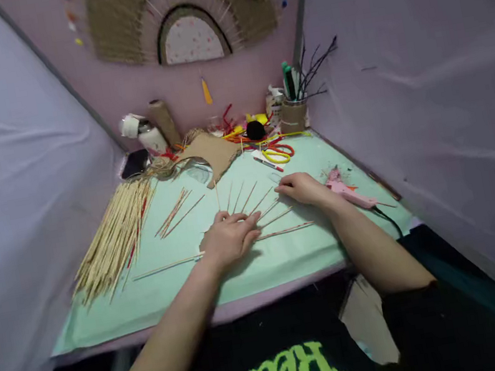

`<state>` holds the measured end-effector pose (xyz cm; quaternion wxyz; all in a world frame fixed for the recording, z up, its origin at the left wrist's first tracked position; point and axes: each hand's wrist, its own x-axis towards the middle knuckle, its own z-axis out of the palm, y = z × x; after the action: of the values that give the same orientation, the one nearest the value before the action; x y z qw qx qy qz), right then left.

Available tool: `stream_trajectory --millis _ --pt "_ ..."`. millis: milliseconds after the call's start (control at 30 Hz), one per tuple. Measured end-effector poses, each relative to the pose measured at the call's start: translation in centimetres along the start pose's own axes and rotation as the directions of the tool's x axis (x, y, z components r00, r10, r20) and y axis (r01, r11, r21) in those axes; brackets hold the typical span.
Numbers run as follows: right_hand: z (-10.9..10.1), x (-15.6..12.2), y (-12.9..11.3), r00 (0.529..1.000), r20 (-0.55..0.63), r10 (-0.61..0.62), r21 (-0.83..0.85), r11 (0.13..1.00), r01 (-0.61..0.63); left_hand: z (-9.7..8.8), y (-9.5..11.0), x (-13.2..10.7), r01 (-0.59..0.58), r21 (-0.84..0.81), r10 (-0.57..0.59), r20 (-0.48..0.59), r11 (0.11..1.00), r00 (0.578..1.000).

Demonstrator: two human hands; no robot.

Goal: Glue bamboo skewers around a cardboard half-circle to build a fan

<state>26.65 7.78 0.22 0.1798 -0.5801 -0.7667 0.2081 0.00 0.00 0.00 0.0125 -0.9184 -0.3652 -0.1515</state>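
My left hand lies palm down with its fingers spread, pressing on the base of a fan of thin sticks. Most of that base is under the hand; only a small brownish edge shows at its left. Several sticks spread outward from beneath my fingers, and a longer stick points left along the front. My right hand has its thumb and fingers closed at the outer tip of one thin wooden stick of the fan. A few loose sticks lie to the left.
A big bundle of sticks covers the table's left side. A pink glue gun with a cord lies at right. Toward the back are torn cardboard, scissors, a pen, a phone and a pen jar. Fabric walls enclose the table.
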Motion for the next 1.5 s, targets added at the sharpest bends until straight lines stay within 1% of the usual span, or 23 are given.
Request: stream_trajectory --millis 367,567,1167,1367,1500 --pt "0.04 -0.20 0.07 1.000 -0.005 0.018 0.003 1.000 -0.018 -0.26 0.15 0.36 0.081 -0.112 -0.075 0.058 0.990 0.996" --pt "-0.07 -0.24 0.25 1.000 -0.014 0.015 -0.002 1.000 -0.015 -0.47 0.36 0.64 0.108 -0.145 -0.095 0.096 0.984 0.991" --pt "0.01 -0.26 0.04 1.000 -0.028 -0.010 -0.001 1.000 0.010 -0.57 0.54 0.73 0.118 -0.121 -0.105 0.109 0.986 0.988" --pt "-0.12 -0.34 -0.12 1.000 -0.024 -0.005 -0.011 1.000 0.005 -0.51 0.52 0.68 0.106 -0.111 -0.096 0.089 0.988 0.991" --pt "-0.13 -0.31 -0.11 1.000 -0.017 -0.006 -0.019 1.000 0.005 -0.51 0.59 0.69 0.107 -0.103 -0.097 0.095 0.989 0.991"
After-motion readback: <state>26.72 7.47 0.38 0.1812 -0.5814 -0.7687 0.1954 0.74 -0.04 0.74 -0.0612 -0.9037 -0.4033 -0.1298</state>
